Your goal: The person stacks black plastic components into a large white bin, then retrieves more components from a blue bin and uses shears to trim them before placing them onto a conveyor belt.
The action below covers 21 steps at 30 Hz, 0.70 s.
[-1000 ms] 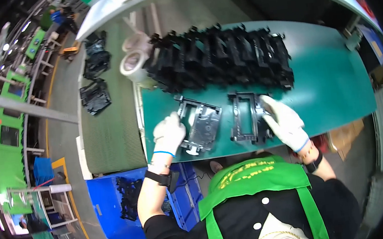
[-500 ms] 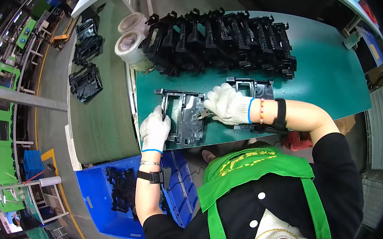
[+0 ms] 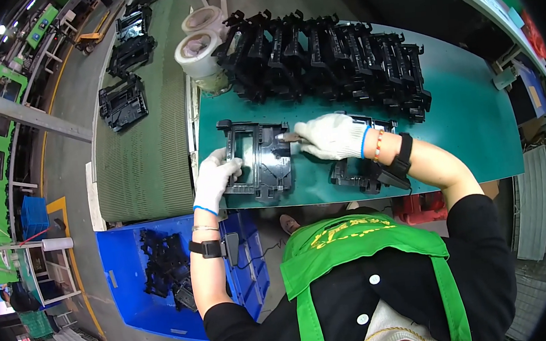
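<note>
A black plastic frame with a rectangular opening on its left side lies on the green tabletop in front of me. My left hand, in a white knit glove, is closed on the frame's left edge. My right hand, gloved alike, is closed around a small hand tool with a metallic tip. That tip is at the frame's upper right edge; its exact kind is hard to make out. A second black frame lies beneath and beside my right wrist, partly covered by it.
A row of several upright black frames stands along the table's far side. Rolls of clear film stand at its far left. More frames lie on the green conveyor. A blue bin below holds black parts.
The frame has turned a little and sits straighter. My right hand has shifted slightly right, with the tool now at the frame's upper right edge. My left hand has slid slightly left.
</note>
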{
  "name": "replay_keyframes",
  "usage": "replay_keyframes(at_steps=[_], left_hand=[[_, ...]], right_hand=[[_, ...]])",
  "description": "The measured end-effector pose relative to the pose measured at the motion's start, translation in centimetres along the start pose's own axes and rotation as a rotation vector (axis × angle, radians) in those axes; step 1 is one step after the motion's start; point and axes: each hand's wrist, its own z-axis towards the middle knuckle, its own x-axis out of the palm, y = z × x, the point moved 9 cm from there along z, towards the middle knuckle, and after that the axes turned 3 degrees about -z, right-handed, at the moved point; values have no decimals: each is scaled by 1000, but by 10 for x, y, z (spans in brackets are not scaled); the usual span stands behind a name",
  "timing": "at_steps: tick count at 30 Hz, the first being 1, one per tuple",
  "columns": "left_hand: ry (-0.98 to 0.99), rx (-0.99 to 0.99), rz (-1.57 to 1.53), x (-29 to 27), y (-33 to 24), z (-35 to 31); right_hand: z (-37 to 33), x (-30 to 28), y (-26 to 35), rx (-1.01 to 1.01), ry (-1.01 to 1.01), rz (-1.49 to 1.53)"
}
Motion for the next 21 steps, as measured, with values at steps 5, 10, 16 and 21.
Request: replay_keyframes(at_steps=[5,10,16,21], left_hand=[[195,-70,-633,-3,-42,-21],[-14,-79,74,5,-84,-36],[-115,151,156,20,-74,-27],[-64,94,185,26,-92,-34]], right_hand=[[-24,-67,13,21,-457,42],[-21,-95,44,-24,-635,-84],[1,-74,45,-64,-677,-182],[21,-45,11,47,-547,45]])
